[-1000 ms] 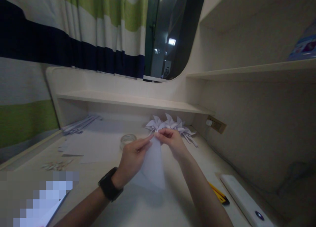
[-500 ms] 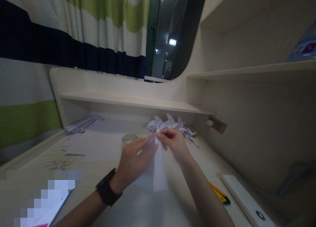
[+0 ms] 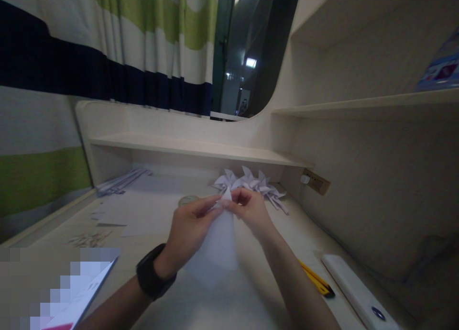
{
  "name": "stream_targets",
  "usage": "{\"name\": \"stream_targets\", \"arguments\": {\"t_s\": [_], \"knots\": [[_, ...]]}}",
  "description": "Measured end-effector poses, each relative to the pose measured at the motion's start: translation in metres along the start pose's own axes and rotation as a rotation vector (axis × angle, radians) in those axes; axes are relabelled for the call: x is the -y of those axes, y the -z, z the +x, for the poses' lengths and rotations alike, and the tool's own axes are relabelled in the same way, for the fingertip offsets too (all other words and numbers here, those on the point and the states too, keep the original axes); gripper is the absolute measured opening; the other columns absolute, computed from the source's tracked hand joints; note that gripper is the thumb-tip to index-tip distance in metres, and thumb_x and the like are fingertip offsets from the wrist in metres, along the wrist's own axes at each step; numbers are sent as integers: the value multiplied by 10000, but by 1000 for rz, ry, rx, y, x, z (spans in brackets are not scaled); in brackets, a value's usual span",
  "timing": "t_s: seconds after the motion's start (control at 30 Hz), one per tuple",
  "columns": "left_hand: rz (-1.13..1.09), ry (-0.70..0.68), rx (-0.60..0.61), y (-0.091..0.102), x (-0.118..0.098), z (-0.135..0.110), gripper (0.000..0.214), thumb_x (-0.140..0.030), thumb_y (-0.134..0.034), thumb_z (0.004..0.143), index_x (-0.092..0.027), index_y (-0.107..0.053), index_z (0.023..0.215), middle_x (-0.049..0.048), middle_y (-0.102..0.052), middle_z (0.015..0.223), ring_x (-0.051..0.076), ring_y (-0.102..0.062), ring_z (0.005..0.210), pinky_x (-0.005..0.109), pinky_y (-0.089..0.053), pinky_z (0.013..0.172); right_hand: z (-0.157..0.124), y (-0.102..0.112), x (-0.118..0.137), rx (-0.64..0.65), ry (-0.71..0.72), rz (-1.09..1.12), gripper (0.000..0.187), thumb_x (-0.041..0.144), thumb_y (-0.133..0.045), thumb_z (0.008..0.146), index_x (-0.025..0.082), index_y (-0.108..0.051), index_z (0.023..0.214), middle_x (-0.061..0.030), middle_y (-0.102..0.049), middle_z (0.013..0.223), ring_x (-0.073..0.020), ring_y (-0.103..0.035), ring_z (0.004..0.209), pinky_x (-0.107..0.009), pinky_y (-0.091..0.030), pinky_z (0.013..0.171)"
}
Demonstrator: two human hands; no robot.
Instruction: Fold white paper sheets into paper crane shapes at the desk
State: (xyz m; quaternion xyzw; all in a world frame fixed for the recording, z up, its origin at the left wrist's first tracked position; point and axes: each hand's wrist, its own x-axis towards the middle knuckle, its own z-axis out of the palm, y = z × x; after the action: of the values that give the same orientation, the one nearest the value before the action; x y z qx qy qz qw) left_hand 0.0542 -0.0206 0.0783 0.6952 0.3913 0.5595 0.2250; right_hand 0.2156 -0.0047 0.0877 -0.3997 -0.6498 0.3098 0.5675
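A white sheet of paper (image 3: 218,241), folded to a point at its upper end, hangs between my two hands above the desk. My left hand (image 3: 193,225), with a black band on the wrist, pinches its upper left edge between thumb and fingers. From the other side my right hand (image 3: 249,208) grips the paper close to the tip, thumb in front. The fingertips of both hands nearly meet there. Just behind them lie several folded paper pinwheels (image 3: 251,179).
Flat white paper (image 3: 150,205) and a bundle of paper strips (image 3: 124,181) lie at the back left. A tape roll (image 3: 187,200) is partly behind my left hand. Small sticks (image 3: 89,238) lie left, a yellow cutter (image 3: 317,280) and a white case (image 3: 358,291) right. A tablet-like screen (image 3: 89,291) stands front left.
The paper has turned and now shows a broader face towards me. My left hand has shifted slightly left, covering more of the tape roll; both hands keep hold near the tip.
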Motion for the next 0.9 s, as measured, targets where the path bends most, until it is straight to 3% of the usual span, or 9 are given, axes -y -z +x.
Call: {"name": "stream_targets", "arguments": {"t_s": [0.2, 0.47, 0.7, 0.9], "knots": [[8, -61, -4, 0, 4, -1, 225, -262, -619, 833, -252, -719, 1035, 2, -724, 1047, 181, -670, 958, 279, -512, 867, -1, -4, -4, -39, -55, 78, 341, 473, -734, 675, 164, -595, 630, 31, -524, 539, -86, -410, 471, -218, -296, 443], [43, -92, 12, -6, 6, -2, 409, -224, -712, 746, -273, -657, 1149, 9, -705, 1096, 207, -654, 991, 317, -518, 875, -4, -23, -12, -203, 70, 129, 307, 471, -633, 791, 186, -558, 706, 34, -512, 609, -111, -458, 559, -228, -359, 519], [-187, 67, -80, -10, 15, 0, 314, -227, -688, 765, -220, -696, 1079, 7, -715, 1061, 194, -673, 979, 277, -543, 855, -7, -26, -15, -81, 130, 82, 271, 461, -576, 843, 194, -587, 798, 13, -561, 710, -135, -506, 655, -247, -391, 597], [-125, -11, -93, -10, 14, 0, 274, -246, -648, 802, -205, -703, 1067, 22, -717, 1059, 201, -675, 970, 291, -539, 869, -9, -29, -23, -135, 134, 20, 311, 462, -500, 895, 197, -535, 737, 37, -465, 639, -119, -420, 588, -244, -338, 541]]}}
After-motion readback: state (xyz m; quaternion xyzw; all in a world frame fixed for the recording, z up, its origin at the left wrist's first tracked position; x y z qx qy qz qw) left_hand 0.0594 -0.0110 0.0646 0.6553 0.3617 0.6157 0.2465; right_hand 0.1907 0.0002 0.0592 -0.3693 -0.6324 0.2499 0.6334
